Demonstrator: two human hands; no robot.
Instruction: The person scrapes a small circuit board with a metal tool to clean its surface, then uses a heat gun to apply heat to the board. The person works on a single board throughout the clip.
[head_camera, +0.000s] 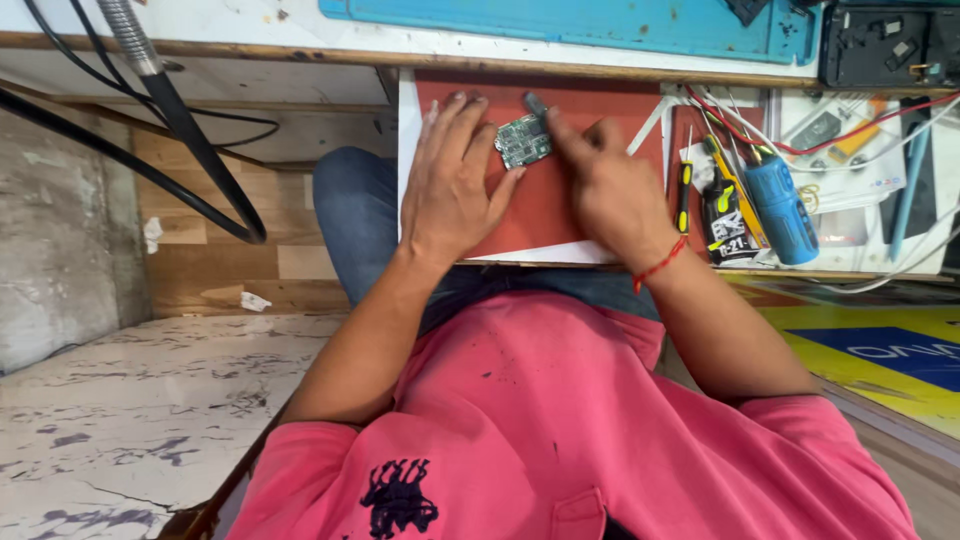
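Left hand (452, 180) lay flat on the red mat (540, 215), fingers spread, fingertips steadying the left edge of the small green circuit board (523, 141). Board sat near the mat's far edge, between both hands. Right hand (610, 185) had its grip pinched on a thin dark tool (536, 104), tip down at the board's top right corner. Red thread band (660, 265) on the right wrist. On the desk (300, 40) right of the mat: yellow-handled screwdriver (684, 195), blue cylinder (782, 208), red wires (800, 150). Blue mat (600, 25) further back.
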